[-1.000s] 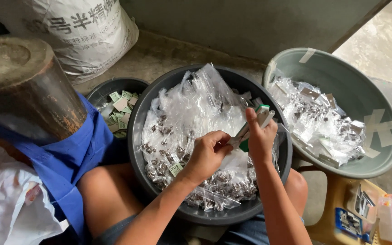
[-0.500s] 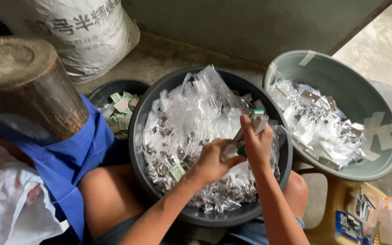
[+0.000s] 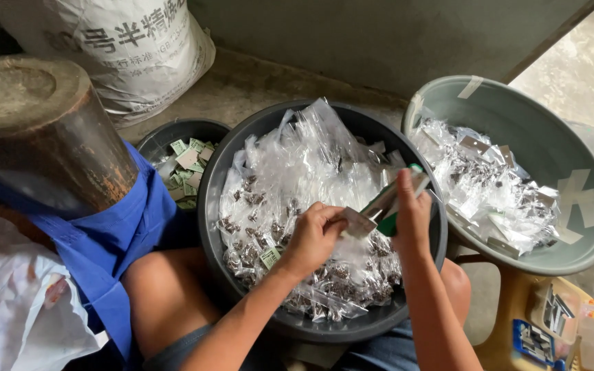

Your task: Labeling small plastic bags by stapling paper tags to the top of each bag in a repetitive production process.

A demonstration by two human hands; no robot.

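A dark round tub (image 3: 213, 206) rests between my knees, filled with several clear plastic bags (image 3: 297, 178) of small dark pieces. My left hand (image 3: 312, 237) and my right hand (image 3: 410, 216) meet above the tub. Both grip a small clear packet (image 3: 379, 206) that has a green and white tag. The left hand pinches its lower end. The right hand holds its upper end, fingers curled around it.
A grey-green basin (image 3: 565, 154) with more clear packets stands at the right. A small dark bucket (image 3: 166, 134) of green paper labels sits at the left, beside a rusty brown cylinder (image 3: 39, 130), a blue cloth (image 3: 115, 240) and a white sack (image 3: 128, 48).
My hands have come closer together over the tub and dropped slightly. The packet now lies tilted between them rather than raised by the right hand.
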